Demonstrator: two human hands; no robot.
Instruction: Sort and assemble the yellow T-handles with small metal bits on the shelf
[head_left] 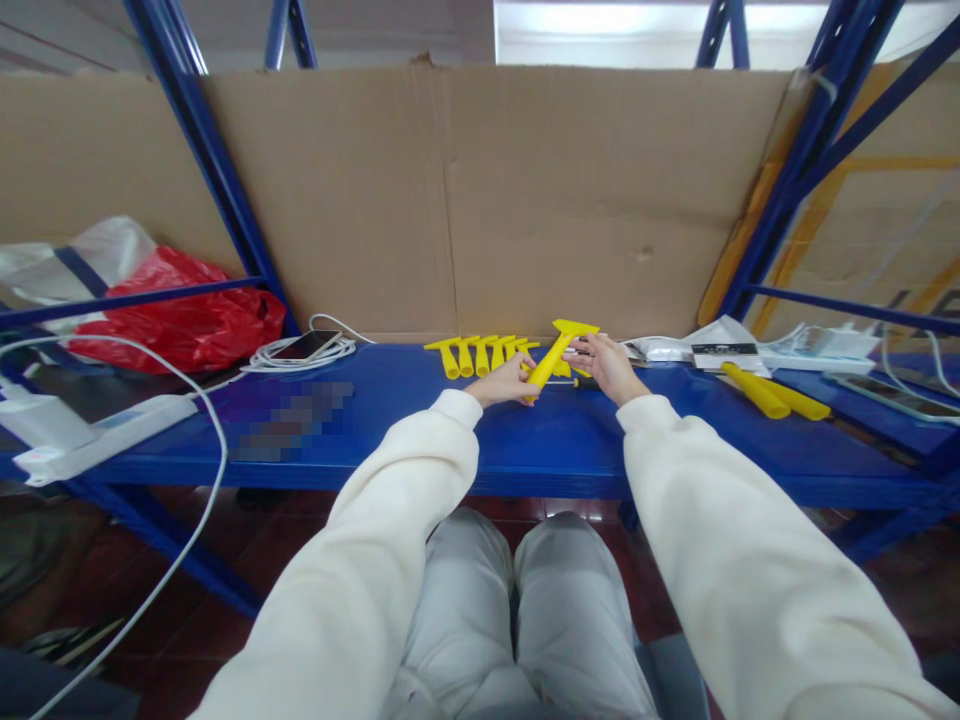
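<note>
A yellow T-shaped tool [551,362], like a plastic scraper with a thick handle, is held at a slant above the blue bench. My left hand [508,382] is closed around the lower end of its handle. Just right of its wide head is my right hand [606,365], fingers stretched out and apart; whether they touch the tool I cannot tell. Behind my left hand, several similar yellow tools [465,358] lie in a row. A thin screwdriver-like tool [562,382] lies between my hands, partly hidden.
Two yellow handles [765,392] lie on the right of the blue bench [555,450]. Left are a phone [309,345] with a coiled white cable, a power strip [105,437] and a red bag [180,308]. A cardboard panel [585,200] stands behind, between blue posts.
</note>
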